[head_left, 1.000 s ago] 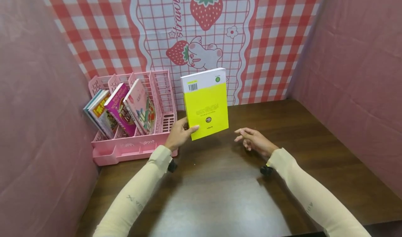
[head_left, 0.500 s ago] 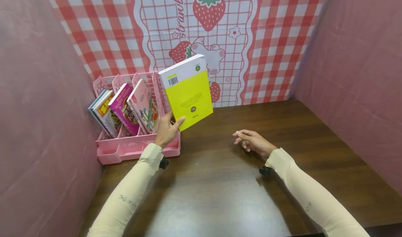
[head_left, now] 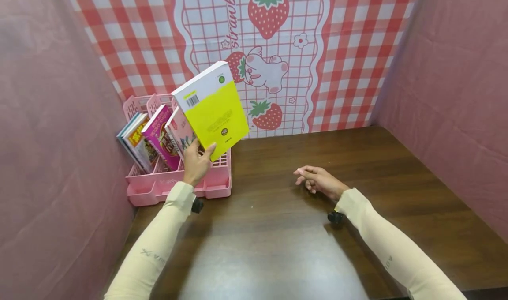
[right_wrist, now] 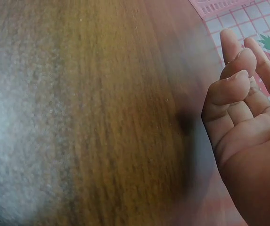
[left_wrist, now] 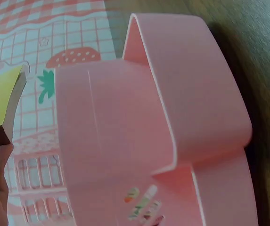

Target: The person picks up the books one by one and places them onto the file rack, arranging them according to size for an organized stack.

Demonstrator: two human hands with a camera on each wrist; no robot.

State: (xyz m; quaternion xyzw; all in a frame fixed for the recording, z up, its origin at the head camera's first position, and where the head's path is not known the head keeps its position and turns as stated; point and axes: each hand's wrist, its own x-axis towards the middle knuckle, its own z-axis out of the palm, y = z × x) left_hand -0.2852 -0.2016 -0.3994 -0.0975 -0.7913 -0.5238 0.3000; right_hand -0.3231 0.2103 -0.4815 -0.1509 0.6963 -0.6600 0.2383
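Observation:
My left hand (head_left: 196,162) grips a yellow and white book (head_left: 216,117) by its lower left corner, thumb across the cover. Tilted to the left, the book is held up in front of the right side of a pink book rack (head_left: 218,178). In the left wrist view, a corner of the book (left_wrist: 2,110) and part of the thumb show at the left edge, beside the rack's front trays (left_wrist: 191,89). Over the table to the right, my right hand (head_left: 322,181) holds nothing, its fingers loosely bent; the right wrist view shows the bare palm (right_wrist: 252,141).
Leaning in the rack are a pink book (head_left: 180,130), a purple book (head_left: 162,136) and a few thinner books (head_left: 139,141) at the left. Behind the brown table (head_left: 278,229) hangs a strawberry-print cloth (head_left: 301,79). Pink curtains (head_left: 444,92) flank both sides.
My left hand has carried the yellow book leftward, from beside the rack to in front of its right part, and the book has tilted further left. The right hand has stayed almost still.

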